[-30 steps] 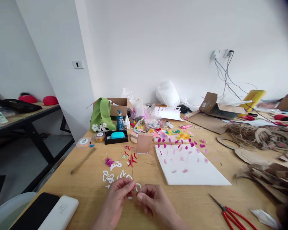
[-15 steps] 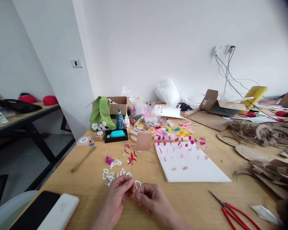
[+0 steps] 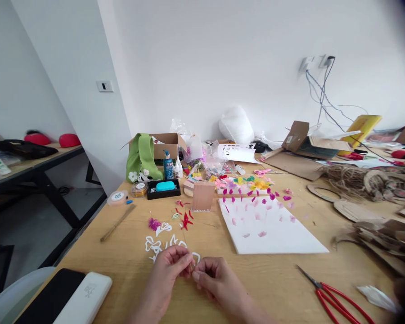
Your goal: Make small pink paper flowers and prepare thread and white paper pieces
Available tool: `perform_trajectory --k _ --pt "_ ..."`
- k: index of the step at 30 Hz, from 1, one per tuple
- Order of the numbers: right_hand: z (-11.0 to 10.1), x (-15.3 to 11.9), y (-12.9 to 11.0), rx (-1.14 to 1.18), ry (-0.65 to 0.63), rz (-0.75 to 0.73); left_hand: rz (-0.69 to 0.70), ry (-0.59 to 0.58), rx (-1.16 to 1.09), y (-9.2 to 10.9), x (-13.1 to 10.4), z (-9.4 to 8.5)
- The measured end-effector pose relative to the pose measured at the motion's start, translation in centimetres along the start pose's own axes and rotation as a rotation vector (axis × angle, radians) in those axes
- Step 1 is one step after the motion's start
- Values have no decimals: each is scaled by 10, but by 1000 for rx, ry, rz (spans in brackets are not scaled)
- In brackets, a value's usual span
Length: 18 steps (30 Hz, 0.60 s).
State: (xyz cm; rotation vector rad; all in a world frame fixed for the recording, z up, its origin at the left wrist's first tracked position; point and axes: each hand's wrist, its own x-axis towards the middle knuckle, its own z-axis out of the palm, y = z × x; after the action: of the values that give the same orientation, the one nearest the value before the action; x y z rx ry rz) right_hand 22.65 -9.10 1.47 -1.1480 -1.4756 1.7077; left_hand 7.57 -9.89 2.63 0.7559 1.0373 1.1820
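Note:
My left hand (image 3: 173,272) is closed in a pinch over the near middle of the table, with a thin brownish strand (image 3: 191,266) at its fingertips. Close against it, my right hand (image 3: 218,281) also pinches, thumb against forefinger; what lies between those fingers is too small to make out. White cut-out loops (image 3: 153,244) lie just beyond the left hand and partly behind it. Farther off are small red pieces (image 3: 186,221) and a purple petal cluster (image 3: 154,224). A small brown card (image 3: 203,196) stands upright behind them.
To the right lies a white board (image 3: 273,238) with pink and purple petals above it. Red-handled scissors (image 3: 334,297) rest at the front right. A white power bank (image 3: 84,299) and black phone (image 3: 50,297) sit front left. Cardboard and twine (image 3: 347,180) crowd the right side.
The thin strand that stood up from my left hand's fingertips no longer shows above them. Both hands stay together, fingertips slightly closer. The view has shifted a little.

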Motion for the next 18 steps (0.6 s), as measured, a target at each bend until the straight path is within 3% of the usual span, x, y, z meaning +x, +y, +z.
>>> perform_trajectory --k 18 --pt "-1 0 3 42 -68 45 -13 8 80 2 0 -3"
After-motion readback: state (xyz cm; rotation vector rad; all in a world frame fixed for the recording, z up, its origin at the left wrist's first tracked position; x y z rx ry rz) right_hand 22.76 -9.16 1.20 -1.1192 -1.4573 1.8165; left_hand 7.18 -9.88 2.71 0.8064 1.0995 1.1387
